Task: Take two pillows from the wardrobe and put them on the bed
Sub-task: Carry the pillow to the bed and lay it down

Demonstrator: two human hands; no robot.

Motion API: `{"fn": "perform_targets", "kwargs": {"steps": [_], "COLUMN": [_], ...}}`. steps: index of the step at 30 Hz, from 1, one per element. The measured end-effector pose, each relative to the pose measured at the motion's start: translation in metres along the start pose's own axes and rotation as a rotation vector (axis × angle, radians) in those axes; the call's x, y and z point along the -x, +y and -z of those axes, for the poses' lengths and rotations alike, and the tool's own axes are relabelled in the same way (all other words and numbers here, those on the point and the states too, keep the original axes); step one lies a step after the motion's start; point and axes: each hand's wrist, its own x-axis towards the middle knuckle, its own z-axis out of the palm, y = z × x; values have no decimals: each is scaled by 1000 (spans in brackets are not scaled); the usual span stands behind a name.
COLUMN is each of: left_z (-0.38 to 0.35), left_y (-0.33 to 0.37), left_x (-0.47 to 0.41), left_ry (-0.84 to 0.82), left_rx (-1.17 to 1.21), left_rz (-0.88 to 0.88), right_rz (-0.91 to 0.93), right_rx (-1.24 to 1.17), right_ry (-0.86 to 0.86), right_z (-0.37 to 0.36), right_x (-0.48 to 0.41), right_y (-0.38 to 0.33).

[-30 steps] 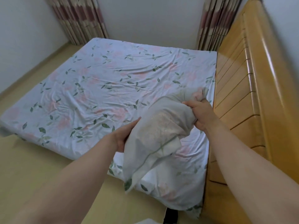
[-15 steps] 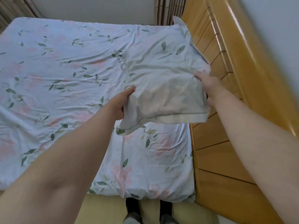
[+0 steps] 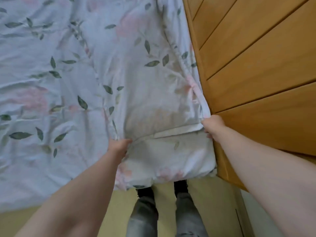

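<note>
A pillow (image 3: 150,82) in a pale cover with green leaves and pink flowers lies flat on the bed (image 3: 34,100), close against the wooden headboard. Its pattern matches the bed sheet. My left hand (image 3: 119,145) grips the pillow's near left corner. My right hand (image 3: 212,125) grips its near right corner, beside the headboard. Only this one pillow is in view; the wardrobe is out of frame.
The wooden slatted headboard (image 3: 256,74) runs along the right side of the bed. My legs in grey trousers (image 3: 145,214) and dark shoes stand on the yellowish floor (image 3: 213,202) at the bed's near edge.
The pillow was held up in the air over the bed; now it lies flat on the mattress by the headboard, both hands still on its near corners. The view has tilted downward.
</note>
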Motion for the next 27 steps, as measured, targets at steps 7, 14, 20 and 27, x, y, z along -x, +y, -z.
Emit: {"fn": "perform_targets", "kwargs": {"steps": [7, 14, 20, 27], "left_z": [-12, -17, -6, -28], "left_y": [12, 33, 59, 66], "left_x": [-6, -10, -44, -45], "left_ry": [-90, -22, -112, 122], "left_rx": [125, 285, 514, 289], "left_rz": [36, -54, -123, -288], "right_rz": [18, 172, 63, -16], "right_rx": [-143, 137, -210, -449], "right_ry": [34, 33, -98, -460], "right_z": [-20, -31, -45, -54], "right_x": [-28, -39, -65, -58], "right_y": [-10, -51, -76, -82]}}
